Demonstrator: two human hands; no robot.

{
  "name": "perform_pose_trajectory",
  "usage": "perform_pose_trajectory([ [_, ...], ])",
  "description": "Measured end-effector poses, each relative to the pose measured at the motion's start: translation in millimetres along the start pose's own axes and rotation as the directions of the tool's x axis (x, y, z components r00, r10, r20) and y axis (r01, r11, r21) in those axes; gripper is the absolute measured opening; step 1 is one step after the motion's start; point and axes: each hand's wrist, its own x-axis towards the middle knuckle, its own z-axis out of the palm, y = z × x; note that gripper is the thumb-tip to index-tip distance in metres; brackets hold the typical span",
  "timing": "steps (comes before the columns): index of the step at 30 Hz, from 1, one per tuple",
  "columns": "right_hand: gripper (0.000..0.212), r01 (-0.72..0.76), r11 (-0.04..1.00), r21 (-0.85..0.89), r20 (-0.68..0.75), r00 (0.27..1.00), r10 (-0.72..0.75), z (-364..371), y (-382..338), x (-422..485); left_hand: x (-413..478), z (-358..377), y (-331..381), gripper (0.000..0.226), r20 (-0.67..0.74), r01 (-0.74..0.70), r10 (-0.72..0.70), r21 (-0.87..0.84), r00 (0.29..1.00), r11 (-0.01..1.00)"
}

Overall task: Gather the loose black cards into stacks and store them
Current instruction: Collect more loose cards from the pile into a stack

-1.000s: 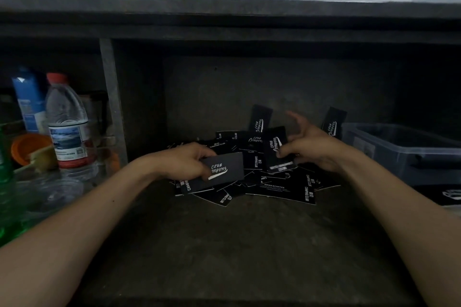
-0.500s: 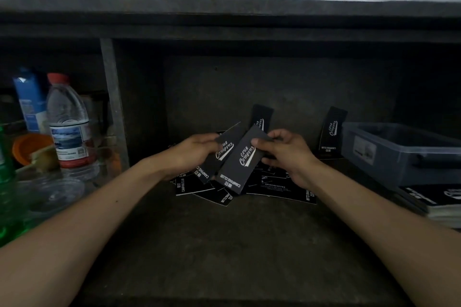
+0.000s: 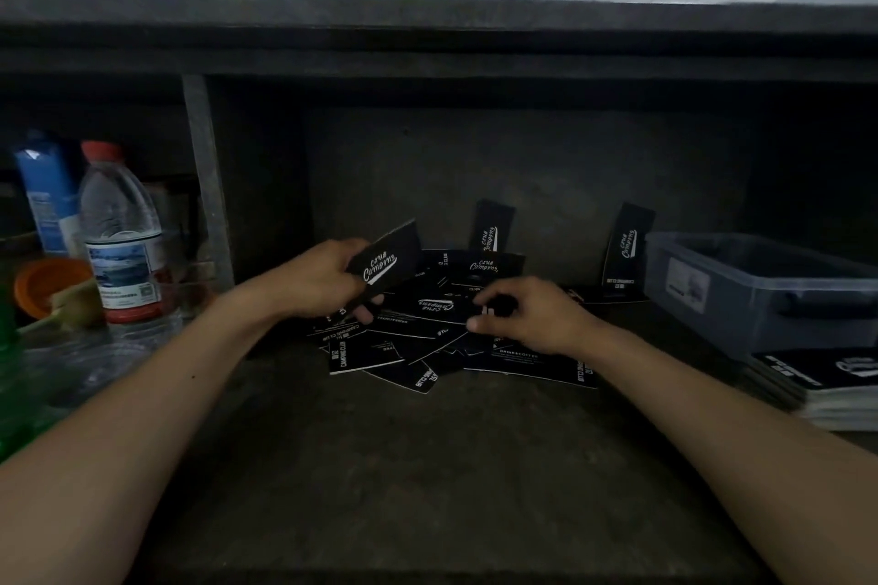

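Right hand (image 3: pixel 528 321) dropped, pinching cards (image 3: pixel 380 354) on shelf (image 3: pixel 427 470)

held card (image 3: pixel 387 264): "Camping" | loose card (image 3: pixel 354 354): "CAMPING CLUB" | right card (image 3: pixel 527 362): "DRINK&COFFEE"

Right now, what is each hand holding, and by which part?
The left hand grips black cards by their lower left end. The right hand touches the loose pile; whether it pinches a card cannot be told.
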Motion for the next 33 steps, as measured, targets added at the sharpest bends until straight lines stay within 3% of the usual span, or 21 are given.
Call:
perform_pose_trajectory([
  [4,0.039,-0.02,0.996,-0.085,-0.03,0.999,0.017,-13,-4,0,4,4,-5,0.031,0.032,0.094,-0.092,-0.07,0.995,0.993],
  [6,0.038,-0.042,0.994,-0.098,-0.031,0.999,0.039,-24,-6,-2,4,6,-5,0.018,0.033,0.116,-0.113,-0.112,0.993,0.987],
  [10,0.037,-0.21,0.974,-0.079,0.119,0.969,0.219,-39,-1,-7,1,9,-3,0.027,0.085,0.095,-0.088,-0.075,0.992,0.993],
  [12,0.044,-0.268,0.96,-0.083,0.117,0.954,0.277,-42,1,-9,0,10,-4,0.024,0.117,0.108,-0.1,-0.064,0.988,0.992],
  [15,0.052,-0.14,0.987,-0.077,-0.053,0.989,0.136,-32,-2,-8,0,13,-2,0.026,0.14,0.118,-0.102,-0.112,0.985,0.987],
  [18,0.062,0.025,1.0,0.001,-0.002,1.0,-0.025,-14,-11,-3,0,15,2,0.028,0.152,0.124,-0.102,-0.14,0.983,0.982],
  [20,0.064,-0.016,0.999,0.047,0.075,0.997,0.012,-6,-14,2,1,15,2,0.029,0.14,0.134,-0.113,-0.156,0.984,0.979],
  [22,0.055,-0.143,0.969,0.203,0.057,0.989,0.134,-8,-14,6,2,15,2,0.028,0.116,0.133,-0.114,-0.18,0.987,0.975],
  [24,0.037,-0.244,0.87,0.429,-0.021,0.96,0.28,-18,-10,9,2,15,3,0.024,0.093,0.129,-0.112,-0.201,0.989,0.971],
  [26,0.027,-0.291,0.696,0.657,-0.002,0.922,0.387,-32,-7,4,1,16,5,0.026,0.094,0.131,-0.112,-0.221,0.989,0.966],
  [28,0.022,-0.301,0.427,0.853,0.142,0.92,0.366,-40,-10,-2,-3,17,6,0.041,0.116,0.12,-0.096,-0.213,0.989,0.97],
  [30,0.023,-0.313,0.192,0.93,0.251,0.923,0.291,-41,-16,-5,-8,18,11,0.048,0.136,0.08,-0.056,-0.176,0.989,0.981],
  [33,0.021,-0.369,0.04,0.928,0.354,0.912,0.207,-27,-31,-6,-12,25,17,0.042,0.108,-0.026,0.041,-0.137,0.993,0.99],
])
